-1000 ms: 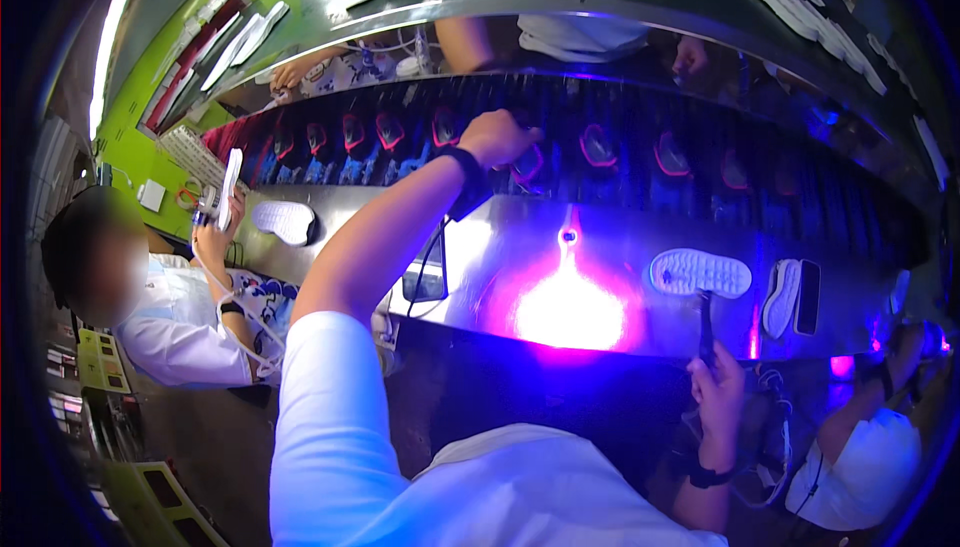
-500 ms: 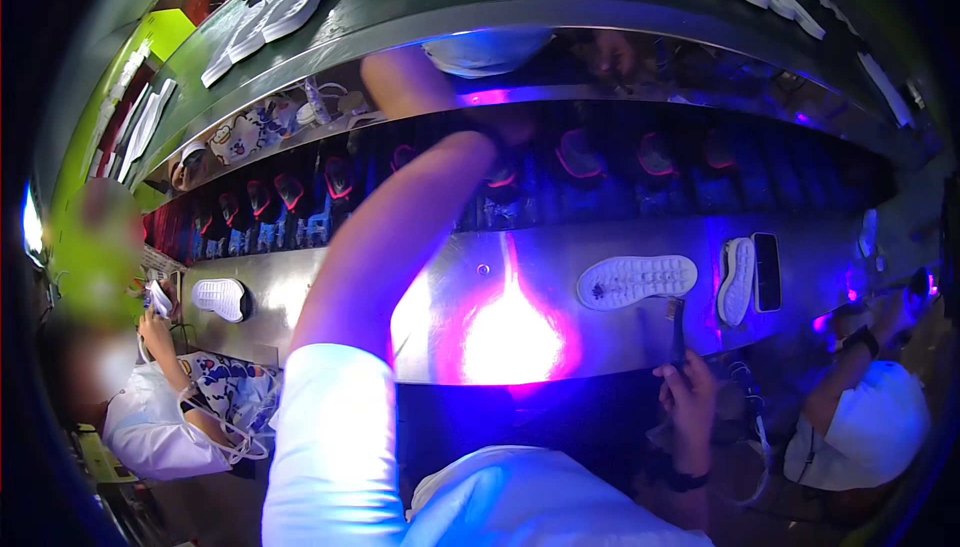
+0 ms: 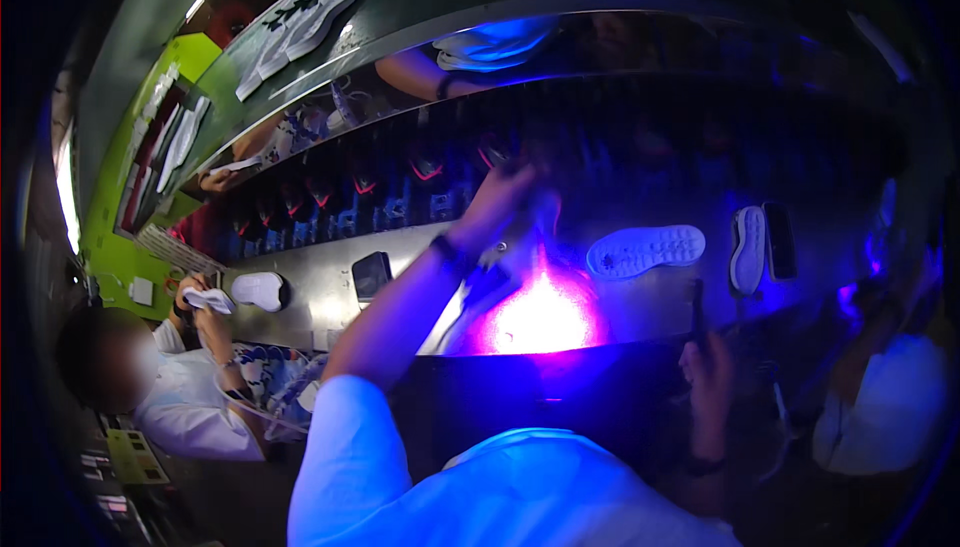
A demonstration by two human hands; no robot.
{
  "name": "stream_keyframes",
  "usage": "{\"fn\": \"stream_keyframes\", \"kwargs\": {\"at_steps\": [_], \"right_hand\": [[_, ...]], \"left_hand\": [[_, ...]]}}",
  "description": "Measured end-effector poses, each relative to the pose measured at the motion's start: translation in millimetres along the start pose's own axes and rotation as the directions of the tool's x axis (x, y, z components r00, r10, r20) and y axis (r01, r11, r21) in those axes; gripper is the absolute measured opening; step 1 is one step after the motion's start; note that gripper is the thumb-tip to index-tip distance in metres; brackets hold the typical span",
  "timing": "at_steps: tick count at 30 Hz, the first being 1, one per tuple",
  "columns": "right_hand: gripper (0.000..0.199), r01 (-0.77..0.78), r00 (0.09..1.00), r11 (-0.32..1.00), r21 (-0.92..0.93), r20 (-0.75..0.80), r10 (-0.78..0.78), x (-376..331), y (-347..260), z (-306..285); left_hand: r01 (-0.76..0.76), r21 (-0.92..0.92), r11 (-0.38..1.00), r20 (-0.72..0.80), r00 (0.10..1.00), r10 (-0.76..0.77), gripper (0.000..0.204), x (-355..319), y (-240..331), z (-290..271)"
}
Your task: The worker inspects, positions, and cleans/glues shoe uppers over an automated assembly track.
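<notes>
Right grip [image 3: 708, 367] pinches a dark tool [image 3: 697, 309] near the white sole [image 3: 645, 251], which a careless swing could knock; left grip [image 3: 510, 192], blurred, cannot be judged.

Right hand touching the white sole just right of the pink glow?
Apart. The head view shows a stretch of bench between the right hand and the white sole.

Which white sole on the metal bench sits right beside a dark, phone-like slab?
The narrow-looking sole immediately left of the slab; no other sole lies beside one.
</notes>
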State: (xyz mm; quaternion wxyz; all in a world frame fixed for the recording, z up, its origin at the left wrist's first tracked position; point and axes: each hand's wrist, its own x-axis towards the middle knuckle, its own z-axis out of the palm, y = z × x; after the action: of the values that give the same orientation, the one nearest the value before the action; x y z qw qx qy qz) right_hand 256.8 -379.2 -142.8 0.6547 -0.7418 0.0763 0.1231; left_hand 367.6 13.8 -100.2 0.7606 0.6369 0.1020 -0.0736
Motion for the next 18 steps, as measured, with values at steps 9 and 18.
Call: {"fn": "stream_keyframes", "kwargs": {"at_steps": [9,18], "right_hand": [[0.034,0.327,0.903,0.94,-0.099,0.326,-0.28,-6,-67,59],[0.038,0.539,0.77,0.826,-0.165,0.494,-0.404,-33,-111,82]], "left_hand": [[-0.598,0.735,0.319,0.165,0.615,0.771,0.063,-185,-24,49],[-0.726,0.674,-0.136,0.557,0.378,0.739,0.046,-236,-19,34]]}}
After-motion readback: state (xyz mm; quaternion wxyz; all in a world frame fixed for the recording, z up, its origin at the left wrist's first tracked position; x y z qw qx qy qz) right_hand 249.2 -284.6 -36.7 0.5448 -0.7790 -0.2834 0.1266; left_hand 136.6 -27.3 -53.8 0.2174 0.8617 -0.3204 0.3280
